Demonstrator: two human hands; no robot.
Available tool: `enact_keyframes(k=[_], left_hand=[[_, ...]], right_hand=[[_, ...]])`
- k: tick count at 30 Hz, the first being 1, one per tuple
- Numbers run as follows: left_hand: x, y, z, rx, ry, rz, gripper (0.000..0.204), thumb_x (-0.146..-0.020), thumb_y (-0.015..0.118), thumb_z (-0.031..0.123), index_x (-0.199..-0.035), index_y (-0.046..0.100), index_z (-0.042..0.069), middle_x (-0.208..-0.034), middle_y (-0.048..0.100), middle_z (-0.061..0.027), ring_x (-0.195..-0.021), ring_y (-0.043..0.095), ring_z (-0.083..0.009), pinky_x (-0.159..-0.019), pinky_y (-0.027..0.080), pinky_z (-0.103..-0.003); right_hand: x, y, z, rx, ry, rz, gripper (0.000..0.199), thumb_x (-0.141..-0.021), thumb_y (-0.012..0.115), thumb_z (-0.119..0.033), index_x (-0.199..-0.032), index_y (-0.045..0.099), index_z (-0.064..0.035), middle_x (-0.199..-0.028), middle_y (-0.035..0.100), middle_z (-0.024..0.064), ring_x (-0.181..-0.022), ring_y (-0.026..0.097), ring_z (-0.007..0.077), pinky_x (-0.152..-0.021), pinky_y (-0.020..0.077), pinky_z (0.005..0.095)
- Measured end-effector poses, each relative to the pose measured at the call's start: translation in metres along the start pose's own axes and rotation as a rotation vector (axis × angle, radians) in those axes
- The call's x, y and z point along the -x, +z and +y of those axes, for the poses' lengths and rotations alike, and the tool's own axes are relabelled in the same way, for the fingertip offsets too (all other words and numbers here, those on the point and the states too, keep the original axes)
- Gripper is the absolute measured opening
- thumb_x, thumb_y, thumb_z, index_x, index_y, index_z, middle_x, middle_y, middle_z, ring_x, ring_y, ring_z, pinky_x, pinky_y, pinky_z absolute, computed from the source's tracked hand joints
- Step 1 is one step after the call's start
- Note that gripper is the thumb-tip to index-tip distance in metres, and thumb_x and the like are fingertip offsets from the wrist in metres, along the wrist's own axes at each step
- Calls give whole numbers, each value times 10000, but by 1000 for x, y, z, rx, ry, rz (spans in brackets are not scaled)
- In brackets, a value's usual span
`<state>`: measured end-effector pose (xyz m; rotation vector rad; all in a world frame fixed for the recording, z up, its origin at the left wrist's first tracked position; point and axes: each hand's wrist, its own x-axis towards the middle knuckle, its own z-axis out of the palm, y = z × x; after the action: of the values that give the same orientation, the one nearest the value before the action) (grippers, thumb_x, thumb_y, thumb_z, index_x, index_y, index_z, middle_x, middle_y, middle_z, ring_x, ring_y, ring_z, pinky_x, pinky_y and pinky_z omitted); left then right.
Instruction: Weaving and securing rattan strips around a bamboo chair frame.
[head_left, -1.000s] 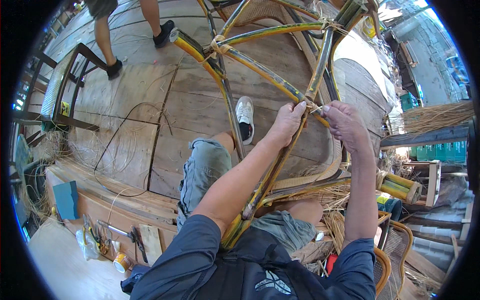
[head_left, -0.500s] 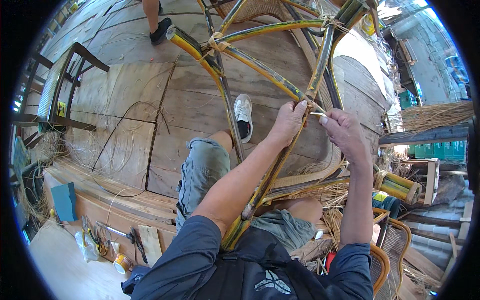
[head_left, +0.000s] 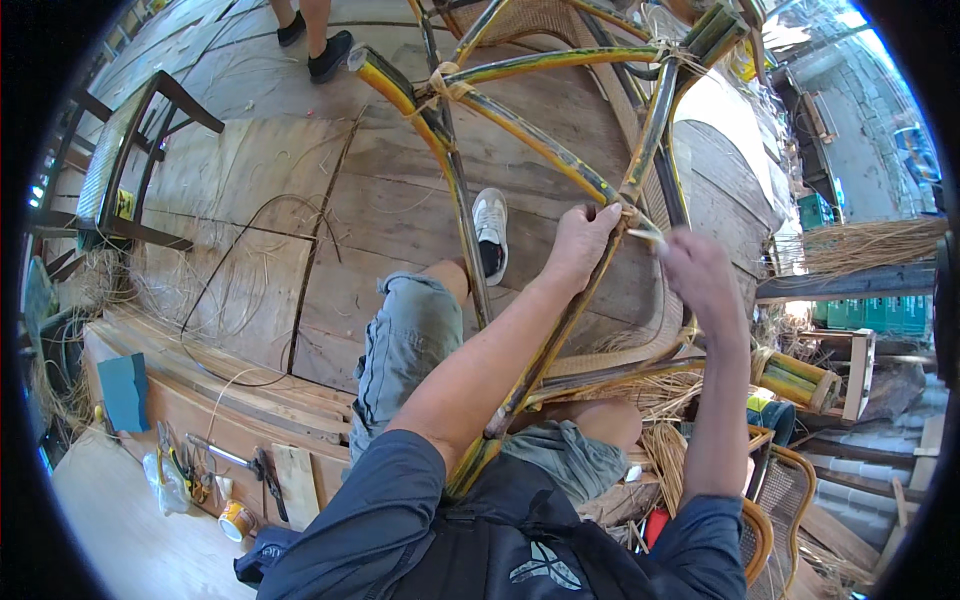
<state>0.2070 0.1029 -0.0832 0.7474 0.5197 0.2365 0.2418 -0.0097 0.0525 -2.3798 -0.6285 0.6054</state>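
A chair-like frame of dark-and-yellow bamboo or rattan poles leans up in front of me, with several joints wrapped in pale strips. My left hand is closed on one of its poles, the thumb pressed at a joint where several poles meet. Just right of that joint, my right hand, blurred by motion, pinches a pale rattan strip that comes out from the joint. The fingertips of this hand are partly smeared. Beyond the joint, a lashing binds another crossing of the poles.
At left stands a dark chair. A wooden bench holds pliers, other tools and a yellow cup. Bundles of rattan strands lie at right, near green crates. Another person's shoes show at the top.
My right hand has pulled slightly away to the right and down from the joint. The left hand stays put. The other person's second foot has come into view.
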Motion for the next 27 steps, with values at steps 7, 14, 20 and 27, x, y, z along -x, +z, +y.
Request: enact_keyframes(k=[7,14,20,27], left_hand=[[-14,6,-20,93,81,95,115,-798,587,115,-820,543,12,-713,560,-40,-577,516,-106,-520,414,-239],[-7,3,-20,154,284,88,55,-829,554,61,-804,538,15,-736,553,-2,-648,485,-67,-602,386,-200],[-14,10,-23,176,287,53,78,-843,542,81,-828,555,6,-751,559,-19,-646,481,-70,-591,391,-209],[-10,6,-17,-171,274,242,84,-857,529,81,-850,554,1,-701,530,-9,-607,467,-79,-544,393,-237]], right_hand=[[-130,44,-30,342,-235,-358,197,-775,529,-159,-630,540,-26,-508,461,-7,-387,381,79,-340,282,262],[-114,44,-40,150,85,-338,192,-768,535,-165,-647,561,-18,-511,488,-2,-371,392,76,-337,293,240],[-116,45,-25,287,-110,-323,238,-775,550,-190,-694,563,34,-523,493,54,-448,475,144,-433,371,306],[17,-6,21,427,-255,19,271,-788,564,-247,-924,566,-12,-837,589,209,-791,571,367,-675,442,417]])
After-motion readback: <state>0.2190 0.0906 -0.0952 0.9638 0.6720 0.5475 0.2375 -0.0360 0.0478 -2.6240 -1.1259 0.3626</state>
